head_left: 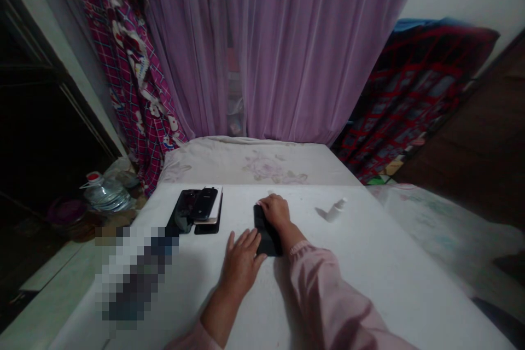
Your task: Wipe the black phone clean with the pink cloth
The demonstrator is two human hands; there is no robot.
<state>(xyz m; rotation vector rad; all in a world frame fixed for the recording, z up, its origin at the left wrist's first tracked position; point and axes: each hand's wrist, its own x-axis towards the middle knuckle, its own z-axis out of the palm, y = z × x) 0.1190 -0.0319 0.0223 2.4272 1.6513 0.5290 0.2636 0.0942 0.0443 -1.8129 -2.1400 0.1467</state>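
A flat black device [269,243], probably a phone or tablet, lies on the white-covered table. My left hand [241,260] holds its lower left edge, with the fingers along the side and the thumb at the near end. At its far end, my right hand [275,211] is pressed down with bent fingers. A bit of something white, too small to name, shows at those fingertips. To the right stands a small white bottle [337,210]. Left of my hands, a dark phone [205,203] rests on a white item in a stack with other black flat devices.
A pixelated patch [137,279] hides things at the table's left side. Purple curtains [295,49] hang behind the table [361,290]. A large clear water bottle [107,194] with a red cap stands at the left. Red and dark checked fabric [414,93] hangs at the right.
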